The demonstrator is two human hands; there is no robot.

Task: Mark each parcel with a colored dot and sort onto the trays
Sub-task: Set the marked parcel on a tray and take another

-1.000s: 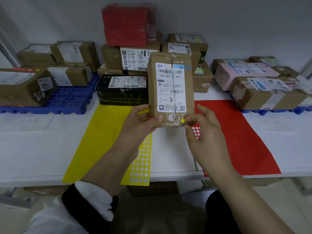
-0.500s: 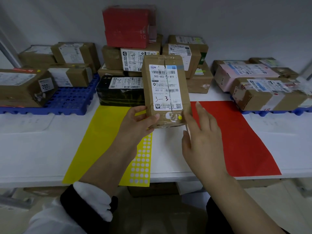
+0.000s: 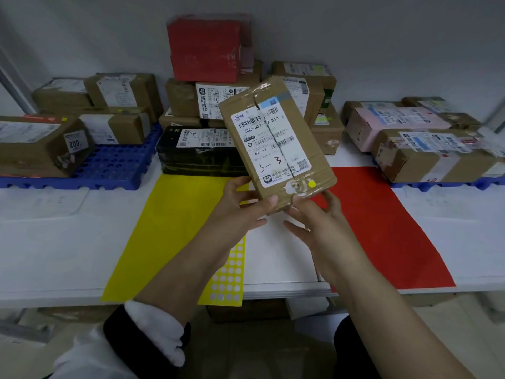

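Observation:
A brown cardboard parcel (image 3: 276, 144) with a white label marked "3-3" is held up over the table, tilted with its top leaning left. A yellow dot (image 3: 311, 184) sticks near its lower right corner. My left hand (image 3: 240, 206) grips the parcel's lower left edge, thumb on the front. My right hand (image 3: 317, 217) holds its bottom right corner from beneath. A yellow sticker sheet (image 3: 228, 274) with several dots peeled off lies on the table below, next to a yellow paper (image 3: 169, 228). A red paper (image 3: 382, 222) lies to the right.
Blue trays stand at the left (image 3: 109, 170) and right (image 3: 442, 184), both carrying taped parcels. A stack of unsorted parcels sits at the back centre, with a black box (image 3: 196, 157) in front and a red box (image 3: 205, 47) on top. The white table edge (image 3: 54, 295) runs near me.
The parcel has tilted from upright to leaning left and shifted slightly right. My right hand left the dot and moved under the parcel's bottom right corner.

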